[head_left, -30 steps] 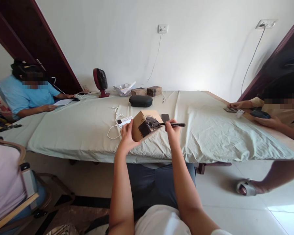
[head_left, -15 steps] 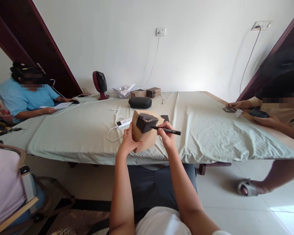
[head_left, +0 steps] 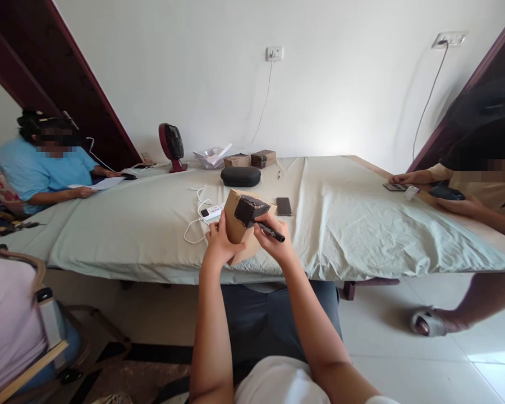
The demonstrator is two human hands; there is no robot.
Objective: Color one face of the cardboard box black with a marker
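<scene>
My left hand (head_left: 223,241) grips the left side of a brown cardboard box (head_left: 249,247), which is tilted above the near edge of the table. A dark, inked-looking patch (head_left: 249,209) covers one corner of the box. In my right hand (head_left: 275,238) is a black marker pen (head_left: 271,231), its tip end at the lower edge of the dark patch. My right fingers partly hide the tip and the right side of the box. Just beyond the box lies a dark phone (head_left: 284,206), and to its left a white power strip (head_left: 212,212) with a cable.
Farther back on the cloth-covered table (head_left: 340,235) are a black case (head_left: 240,177), two taped boxes (head_left: 263,159), a paper-filled tray (head_left: 212,158) and a small fan (head_left: 172,146). One person (head_left: 46,168) sits at the left; another (head_left: 488,196) is at the right.
My right hand and the marker have moved left and slightly down, with the pen now angled more steeply. The phone is more exposed. My left hand stays on the box.
</scene>
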